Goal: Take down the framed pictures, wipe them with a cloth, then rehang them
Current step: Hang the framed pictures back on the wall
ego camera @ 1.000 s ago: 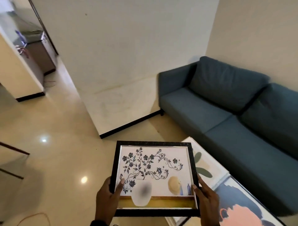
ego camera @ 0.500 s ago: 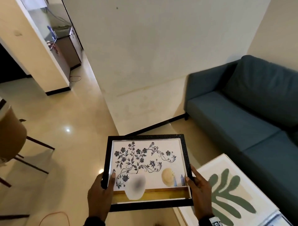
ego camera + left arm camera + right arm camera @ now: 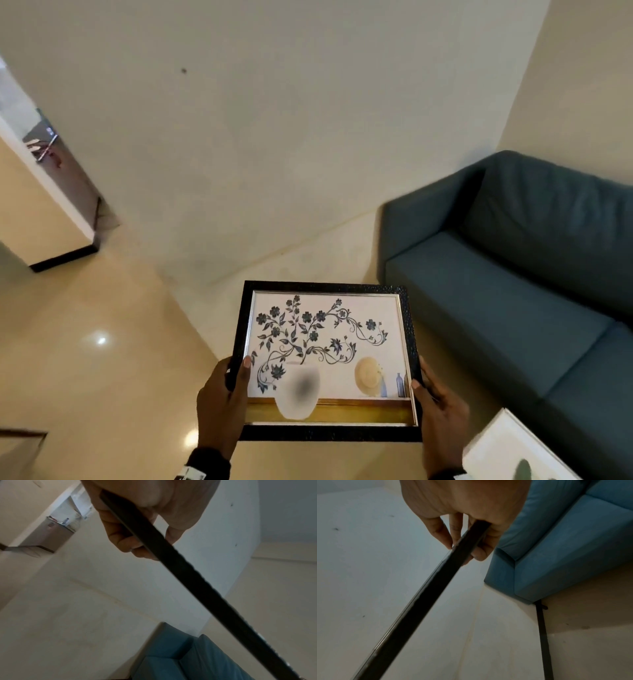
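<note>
A black-framed picture [image 3: 329, 342] of dark flowers, a white vase and small bottles is held face up in front of me, low in the head view. My left hand [image 3: 226, 394] grips its left edge, thumb on the front. My right hand [image 3: 435, 401] grips the right edge the same way. In the left wrist view the frame's edge [image 3: 188, 577] runs from my left hand [image 3: 137, 536] as a dark bar, fingers curled behind it. The right wrist view shows the frame's other edge [image 3: 423, 601] pinched in my right hand [image 3: 467, 543]. A small dark nail mark [image 3: 184, 71] sits high on the pale wall [image 3: 274, 137].
A blue sofa [image 3: 513, 291] stands against the right wall. A white-framed picture with a green leaf [image 3: 513, 455] lies at the bottom right. Glossy beige floor [image 3: 85, 359] spreads to the left, and a doorway opens at the far left.
My view has swung up and toward the wall. The picture has risen with both hands still gripping its sides. The white-framed pictures have slid out to the bottom right corner.
</note>
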